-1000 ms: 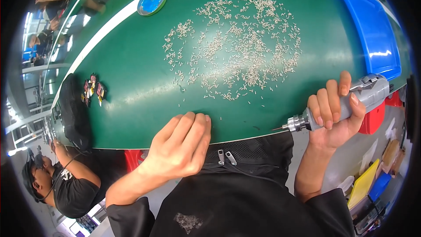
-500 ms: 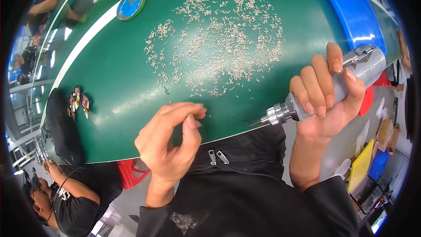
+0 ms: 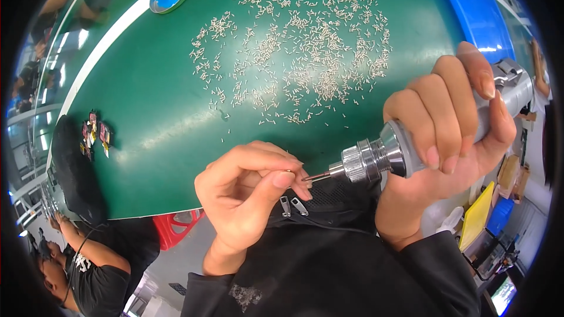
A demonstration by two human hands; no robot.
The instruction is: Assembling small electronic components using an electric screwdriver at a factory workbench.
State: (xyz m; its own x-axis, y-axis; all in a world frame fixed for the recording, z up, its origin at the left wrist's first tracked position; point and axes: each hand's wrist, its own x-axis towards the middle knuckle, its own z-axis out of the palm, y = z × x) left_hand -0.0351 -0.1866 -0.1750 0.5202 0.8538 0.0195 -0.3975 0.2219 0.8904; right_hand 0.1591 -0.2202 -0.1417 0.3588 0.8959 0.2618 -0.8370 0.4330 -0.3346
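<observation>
Left hand [image 3: 249, 191] pinches a small pin [image 3: 289, 172] at the tip of the silver driver [image 3: 405, 141] gripped by the right hand [image 3: 452, 135], above the near edge of the green desk [image 3: 147, 123] strewn with pins [image 3: 299, 53].

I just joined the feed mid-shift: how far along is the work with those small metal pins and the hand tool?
Done: no finished pile shows. In hand: the left hand pinches one small piece at the tip of the silver power tool, which the right hand grips. Left: nearly everything, since the scatter of small metal pins covers much of the green mat. The blue tray shows only its rim, contents hidden.
</observation>
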